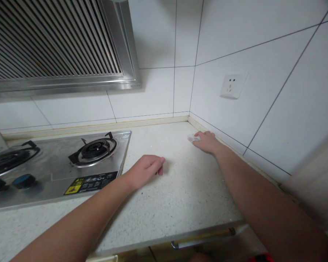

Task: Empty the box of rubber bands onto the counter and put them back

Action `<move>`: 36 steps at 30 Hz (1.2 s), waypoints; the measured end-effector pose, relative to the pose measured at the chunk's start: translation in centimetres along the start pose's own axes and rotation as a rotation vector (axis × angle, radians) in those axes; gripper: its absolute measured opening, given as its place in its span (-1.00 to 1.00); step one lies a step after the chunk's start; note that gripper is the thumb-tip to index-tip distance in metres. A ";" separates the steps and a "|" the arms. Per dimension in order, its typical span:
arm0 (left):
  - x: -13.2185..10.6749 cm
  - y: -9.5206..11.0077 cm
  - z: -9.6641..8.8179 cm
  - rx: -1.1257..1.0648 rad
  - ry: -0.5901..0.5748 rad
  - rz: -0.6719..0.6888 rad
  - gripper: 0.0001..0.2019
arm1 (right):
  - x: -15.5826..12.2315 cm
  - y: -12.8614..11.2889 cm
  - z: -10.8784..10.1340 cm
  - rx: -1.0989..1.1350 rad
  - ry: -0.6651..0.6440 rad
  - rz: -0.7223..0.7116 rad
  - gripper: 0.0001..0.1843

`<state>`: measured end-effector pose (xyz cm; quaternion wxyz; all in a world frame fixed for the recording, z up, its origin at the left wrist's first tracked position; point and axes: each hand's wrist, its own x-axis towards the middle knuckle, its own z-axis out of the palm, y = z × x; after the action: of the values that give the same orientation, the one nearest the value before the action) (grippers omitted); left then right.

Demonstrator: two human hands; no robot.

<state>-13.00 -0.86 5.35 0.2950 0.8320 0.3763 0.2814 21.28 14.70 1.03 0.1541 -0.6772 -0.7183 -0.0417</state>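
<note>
My right hand is pressed down near the back right corner of the speckled white countertop, beside the side wall. Its fingers are closed on a small, crumpled white tissue, which shows past the fingertips on the left. Loosely curled, my left hand is at the middle of the counter, just right of the gas stove. Its thumb lies along the bent fingers, and I see nothing in it.
A range hood hangs over the stove at the upper left. The right burner has black pot supports. A wall socket is on the tiled right wall. Below the counter's front edge runs a drawer handle.
</note>
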 end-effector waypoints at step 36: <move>0.0 -3.0 -1.5 0.328 -0.050 0.142 -0.53 | -1.4 -3.6 -1.9 0.712 -0.089 -0.290 -0.70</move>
<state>-15.41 1.16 4.26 0.1438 0.9002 0.3499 0.2157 18.06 12.59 2.95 0.3405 -0.4739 -0.7822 0.2183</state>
